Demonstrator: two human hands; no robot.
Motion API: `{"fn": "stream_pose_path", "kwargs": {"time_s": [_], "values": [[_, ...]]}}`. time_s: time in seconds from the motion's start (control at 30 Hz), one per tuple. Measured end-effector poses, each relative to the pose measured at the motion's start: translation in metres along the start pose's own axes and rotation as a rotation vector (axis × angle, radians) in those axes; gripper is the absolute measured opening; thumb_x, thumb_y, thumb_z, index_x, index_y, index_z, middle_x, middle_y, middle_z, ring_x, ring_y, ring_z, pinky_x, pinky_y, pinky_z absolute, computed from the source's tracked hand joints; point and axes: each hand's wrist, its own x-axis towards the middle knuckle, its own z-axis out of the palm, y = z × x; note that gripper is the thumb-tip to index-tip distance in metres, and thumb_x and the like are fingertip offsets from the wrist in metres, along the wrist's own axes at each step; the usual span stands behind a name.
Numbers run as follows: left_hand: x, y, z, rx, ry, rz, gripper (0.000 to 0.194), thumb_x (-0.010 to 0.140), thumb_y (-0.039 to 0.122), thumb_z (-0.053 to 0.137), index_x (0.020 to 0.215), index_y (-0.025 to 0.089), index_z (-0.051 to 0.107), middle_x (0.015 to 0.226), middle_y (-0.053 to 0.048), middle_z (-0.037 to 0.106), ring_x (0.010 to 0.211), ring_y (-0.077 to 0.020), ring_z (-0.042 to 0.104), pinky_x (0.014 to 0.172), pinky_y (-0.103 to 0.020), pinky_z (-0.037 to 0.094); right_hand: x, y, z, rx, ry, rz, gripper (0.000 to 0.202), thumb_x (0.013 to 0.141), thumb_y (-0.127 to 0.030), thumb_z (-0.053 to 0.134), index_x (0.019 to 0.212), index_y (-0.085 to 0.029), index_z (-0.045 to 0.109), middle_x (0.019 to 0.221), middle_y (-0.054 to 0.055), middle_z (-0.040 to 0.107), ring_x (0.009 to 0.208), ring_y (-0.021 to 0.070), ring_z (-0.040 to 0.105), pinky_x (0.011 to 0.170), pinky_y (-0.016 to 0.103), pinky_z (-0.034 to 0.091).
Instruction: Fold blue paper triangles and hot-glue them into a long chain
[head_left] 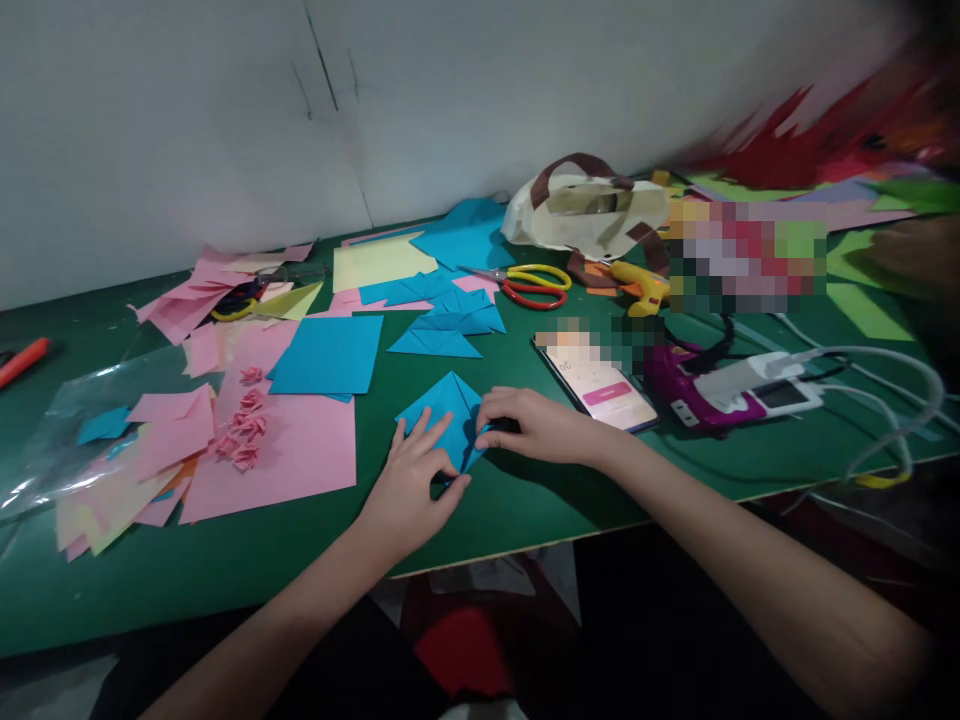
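A blue paper (450, 400) with creases lies on the green table near its front edge, one corner pointing away from me. My left hand (416, 485) rests on its lower left part, fingers spread, with thumb and index finger close together at the bottom corner. At the right side, my right hand (517, 425) pinches the paper's edge between thumb and fingers. Folded blue pieces (450, 325) lie just beyond. To the left, square blue sheets (328, 355) are stacked on a pink sheet (315, 440), beside several small pink paper roses (247, 425).
Scissors (536, 285) with red and yellow handles lie behind the folded pieces. A lit phone (596, 385), a purple power strip (694, 400) with cables, a yellow glue gun (641, 285) and a cloth bag (585, 215) are at the right. Plastic film (67, 430) lies left.
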Motion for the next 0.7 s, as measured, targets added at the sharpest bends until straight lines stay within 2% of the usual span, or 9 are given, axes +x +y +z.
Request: {"fn": "stream_pose_path", "kwargs": {"time_s": [0.13,0.3,0.43,0.5,0.6,0.7], "values": [[0.0009,-0.0015,0.0034,-0.015,0.051,0.004,0.014,0.081,0.022,0.056,0.068,0.018,0.057,0.135,-0.012,0.049,0.131,-0.0290,0.034,0.105,-0.059,0.024,-0.0017,0.0003,-0.0060,0.042,-0.041,0.013,0.017,0.080,-0.033,0.062,0.079,-0.017,0.063,0.077,0.003,0.060,0.079,0.0155,0.053,0.072,0.028,0.041],[-0.0011,-0.0017,0.0050,-0.004,0.054,0.058,0.011,0.083,0.021,0.055,0.072,0.019,0.059,0.131,-0.011,0.053,0.128,-0.0265,0.040,0.105,-0.060,0.022,-0.0046,-0.0016,-0.0094,0.105,-0.088,-0.031,0.021,0.079,-0.030,0.065,0.098,-0.022,0.068,0.094,0.004,0.057,0.089,0.0143,0.056,0.084,0.030,0.043],[-0.0016,-0.0021,0.0045,0.002,0.059,0.085,0.017,0.084,0.019,0.052,0.069,0.019,0.060,0.129,-0.011,0.055,0.125,-0.0259,0.044,0.105,-0.061,0.021,-0.0046,-0.0034,-0.0060,0.096,-0.054,-0.040,0.012,0.079,-0.028,0.064,0.085,-0.020,0.071,0.096,0.005,0.057,0.091,0.0148,0.057,0.086,0.031,0.043],[-0.0015,-0.0020,0.0022,0.002,0.026,0.109,0.017,0.084,0.017,0.051,0.070,0.019,0.061,0.129,-0.010,0.055,0.125,-0.0259,0.044,0.105,-0.062,0.020,-0.0043,-0.0042,-0.0053,0.108,-0.040,-0.030,0.010,0.077,-0.026,0.065,0.079,-0.018,0.071,0.098,0.006,0.057,0.092,0.0152,0.057,0.085,0.030,0.043],[-0.0013,-0.0010,-0.0018,-0.007,-0.047,0.139,0.017,0.081,0.014,0.050,0.071,0.020,0.063,0.132,-0.007,0.052,0.128,-0.0266,0.040,0.105,-0.062,0.020,-0.0039,-0.0053,-0.0066,0.109,-0.047,0.003,0.010,0.076,-0.026,0.067,0.076,-0.017,0.070,0.094,0.006,0.059,0.088,0.0150,0.059,0.081,0.029,0.044],[-0.0014,0.0001,-0.0018,-0.011,-0.031,0.114,0.019,0.079,0.012,0.050,0.067,0.020,0.062,0.131,-0.007,0.053,0.128,-0.0263,0.040,0.105,-0.061,0.021,-0.0042,-0.0059,-0.0083,0.100,-0.057,0.008,0.010,0.076,-0.026,0.067,0.077,-0.017,0.070,0.091,0.005,0.060,0.086,0.0148,0.059,0.078,0.028,0.044]]}}
